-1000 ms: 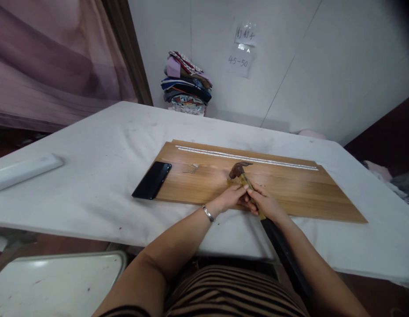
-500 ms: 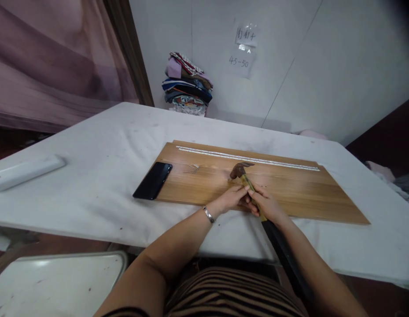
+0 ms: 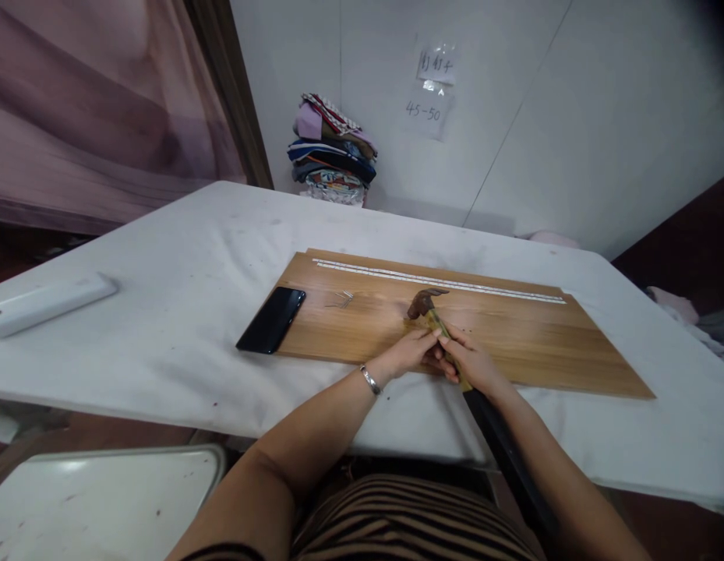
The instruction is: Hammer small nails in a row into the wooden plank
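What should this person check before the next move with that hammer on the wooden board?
1. Grip on hammer: ok, right hand closed on its shaft near the head.
2. Left hand clear of the hammer head: not ok, its fingertips lie beside the shaft just below it.
3. Anything pinched in the left fingers: cannot tell, hidden.
4. Board flat on the table: ok.
5. Phone out of the way: ok, at the board's left end, apart from both hands.

My hammer (image 3: 484, 417) has a rust-brown head, yellow neck and black grip. Honey-brown grained board (image 3: 531, 343) lies on my white table (image 3: 163, 312), with a black phone (image 3: 271, 319) at the board's left edge. My top (image 3: 408, 522) is brown-and-black striped.
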{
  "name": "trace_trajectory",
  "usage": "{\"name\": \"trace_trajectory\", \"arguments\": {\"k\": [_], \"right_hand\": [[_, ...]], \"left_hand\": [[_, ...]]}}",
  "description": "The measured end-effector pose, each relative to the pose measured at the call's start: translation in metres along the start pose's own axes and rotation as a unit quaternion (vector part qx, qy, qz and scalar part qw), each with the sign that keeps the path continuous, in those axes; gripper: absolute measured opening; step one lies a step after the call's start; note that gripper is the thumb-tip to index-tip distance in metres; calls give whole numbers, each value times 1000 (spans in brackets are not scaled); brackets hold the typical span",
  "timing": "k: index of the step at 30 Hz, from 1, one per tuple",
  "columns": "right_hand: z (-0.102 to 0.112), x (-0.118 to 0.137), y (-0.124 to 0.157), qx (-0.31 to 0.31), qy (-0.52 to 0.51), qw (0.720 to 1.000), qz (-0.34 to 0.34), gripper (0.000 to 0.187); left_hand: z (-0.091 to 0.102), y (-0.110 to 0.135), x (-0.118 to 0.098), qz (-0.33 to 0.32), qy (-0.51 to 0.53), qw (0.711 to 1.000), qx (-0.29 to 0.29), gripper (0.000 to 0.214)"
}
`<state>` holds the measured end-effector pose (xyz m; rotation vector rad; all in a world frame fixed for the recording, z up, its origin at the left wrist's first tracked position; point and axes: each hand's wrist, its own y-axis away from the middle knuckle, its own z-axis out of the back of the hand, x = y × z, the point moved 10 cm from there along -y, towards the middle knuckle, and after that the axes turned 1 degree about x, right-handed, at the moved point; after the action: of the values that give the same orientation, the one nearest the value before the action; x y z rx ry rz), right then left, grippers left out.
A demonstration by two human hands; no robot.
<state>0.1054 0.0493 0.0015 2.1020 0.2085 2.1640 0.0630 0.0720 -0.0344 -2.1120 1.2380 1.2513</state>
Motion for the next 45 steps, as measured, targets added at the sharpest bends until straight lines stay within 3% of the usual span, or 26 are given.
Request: {"name": "trace_trajectory", "arguments": {"k": [45], "right_hand": [[-1,-1,-1,7,-7,1000,6,32]], "left_hand": [[-1,-2,4,1,8,1000,12,55]]}}
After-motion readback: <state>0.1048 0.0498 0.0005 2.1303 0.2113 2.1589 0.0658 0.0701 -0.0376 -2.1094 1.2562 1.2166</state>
